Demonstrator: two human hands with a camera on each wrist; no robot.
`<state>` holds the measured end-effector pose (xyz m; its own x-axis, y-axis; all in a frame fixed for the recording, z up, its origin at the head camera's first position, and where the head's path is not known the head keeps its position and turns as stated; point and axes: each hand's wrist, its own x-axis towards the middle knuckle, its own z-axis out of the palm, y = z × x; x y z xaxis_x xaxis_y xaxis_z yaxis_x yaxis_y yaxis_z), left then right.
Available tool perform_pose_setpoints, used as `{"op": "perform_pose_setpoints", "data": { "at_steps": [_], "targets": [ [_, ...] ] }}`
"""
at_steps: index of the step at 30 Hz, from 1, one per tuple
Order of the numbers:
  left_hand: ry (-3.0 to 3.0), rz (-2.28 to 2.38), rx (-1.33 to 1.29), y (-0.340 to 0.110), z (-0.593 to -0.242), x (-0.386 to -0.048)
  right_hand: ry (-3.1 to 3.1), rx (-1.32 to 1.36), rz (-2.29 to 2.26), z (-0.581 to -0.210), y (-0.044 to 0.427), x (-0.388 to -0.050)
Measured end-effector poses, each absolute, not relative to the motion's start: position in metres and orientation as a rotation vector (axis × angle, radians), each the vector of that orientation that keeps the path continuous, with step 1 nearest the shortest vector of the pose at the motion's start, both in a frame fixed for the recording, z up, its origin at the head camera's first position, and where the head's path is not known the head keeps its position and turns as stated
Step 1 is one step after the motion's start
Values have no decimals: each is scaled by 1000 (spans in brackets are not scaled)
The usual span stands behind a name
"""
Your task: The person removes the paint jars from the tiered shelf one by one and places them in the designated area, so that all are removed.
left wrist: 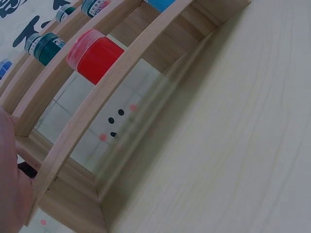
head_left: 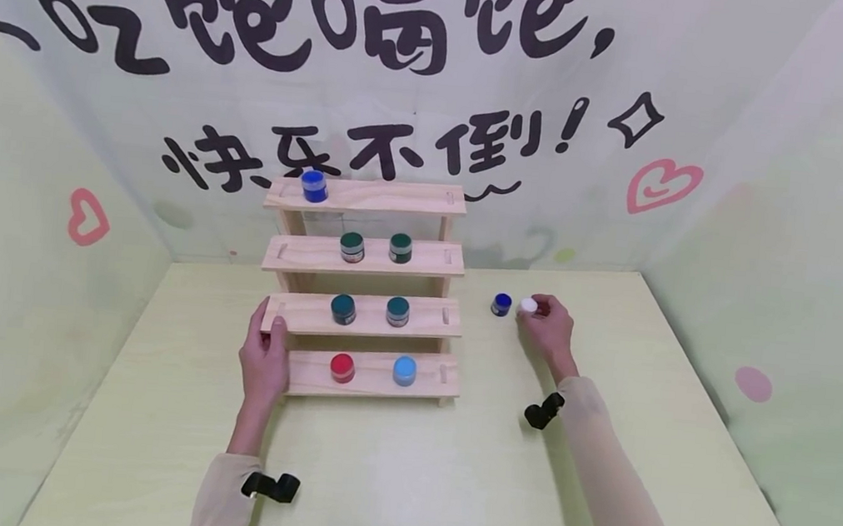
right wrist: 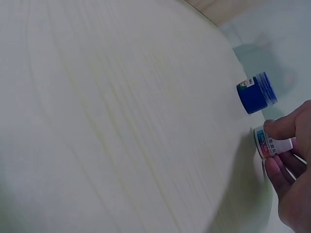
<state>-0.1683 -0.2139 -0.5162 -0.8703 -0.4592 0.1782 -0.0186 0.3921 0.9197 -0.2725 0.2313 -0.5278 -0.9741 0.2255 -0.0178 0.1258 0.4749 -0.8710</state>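
A stepped wooden rack (head_left: 371, 324) with several tiers stands on the table. My left hand (head_left: 266, 360) grips its left side, thumb over the end of the second board from the bottom. Off to the right, my right hand (head_left: 549, 328) pinches a small white paint jar (right wrist: 266, 143) between thumb and fingers, at the tabletop. Just left of that jar stands a dark blue paint jar (head_left: 501, 304). On the bottom board sit a red jar (head_left: 342, 367) and a light blue jar (head_left: 404, 370).
Dark teal jars (head_left: 343, 308) stand on the tier above, green jars (head_left: 352, 247) on the one higher, and a blue jar (head_left: 314, 186) at the top left. A printed cloth wall (head_left: 404, 119) closes off the table's (head_left: 403, 479) back and sides.
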Motion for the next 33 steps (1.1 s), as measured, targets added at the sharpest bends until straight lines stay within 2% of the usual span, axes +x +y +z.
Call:
{"op": "perform_pose_setpoints", "data": {
  "at_steps": [9, 21, 33],
  "targets": [
    [-2247, -1471, 410, -212, -516, -169, -2569, -216, 1541, -518, 235, -271],
    [-2253, -1455, 396, -213, -515, -169, -2429, -35, 1441, -475, 227, -286],
    [-2233, -1468, 397, -213, -515, -168, -2282, 25, 1569, -429, 204, -303]
  ]
}}
